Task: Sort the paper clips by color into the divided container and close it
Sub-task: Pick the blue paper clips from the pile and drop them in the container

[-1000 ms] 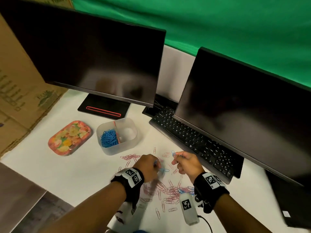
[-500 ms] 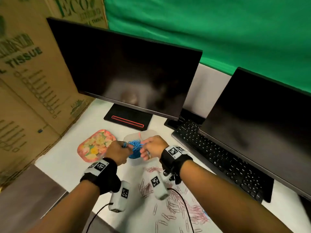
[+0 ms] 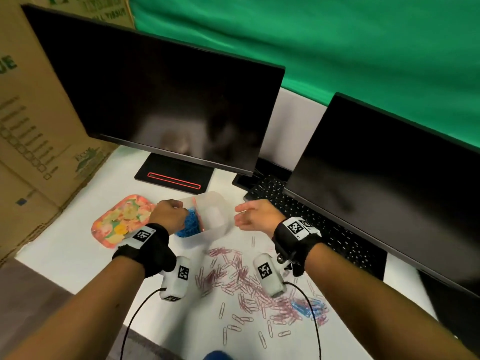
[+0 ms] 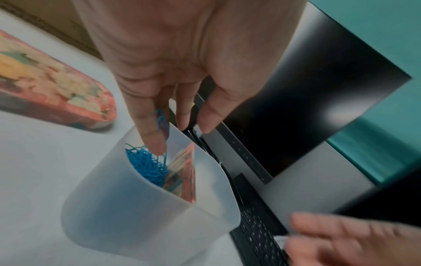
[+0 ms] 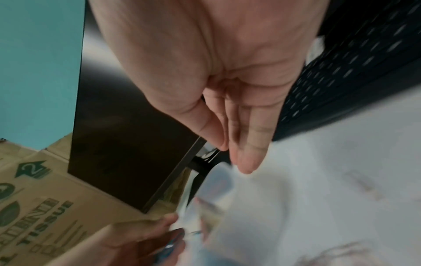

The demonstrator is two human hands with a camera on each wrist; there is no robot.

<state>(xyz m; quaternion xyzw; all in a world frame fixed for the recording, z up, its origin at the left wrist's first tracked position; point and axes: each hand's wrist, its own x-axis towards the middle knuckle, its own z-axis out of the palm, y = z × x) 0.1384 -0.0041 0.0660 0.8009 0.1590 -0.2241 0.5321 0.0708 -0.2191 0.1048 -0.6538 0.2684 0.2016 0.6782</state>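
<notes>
The translucent white plastic divided container (image 3: 211,219) is seen on the white desk (image 3: 78,253), toward its far left part, just in front of the black monitor stand with a red outline (image 3: 174,175). Its left compartment is filled with a heap of blue paper clips (image 4: 147,166); a thin reddish divider (image 4: 190,172) separates it from the right compartment, whose contents cannot be made out. The left hand (image 3: 167,215) is held over the left compartment, and a few blue clips (image 4: 163,122) are pinched between its downward-pointing fingers (image 4: 150,129). The right hand (image 3: 255,216) is held just right of the container, apart from it, its fingers straight and together, nothing gripped. A floral-patterned pink lid (image 3: 122,220) lies flat beside the container on its left. A scatter of pink paper clips (image 3: 241,281) is spread over the near middle of the desk, with a small cluster of blue ones (image 3: 306,306) toward the near right. A black keyboard (image 3: 311,224) lies along the right, under the second dark monitor (image 3: 389,183). A cardboard box (image 3: 28,126) stands at the left edge.
</notes>
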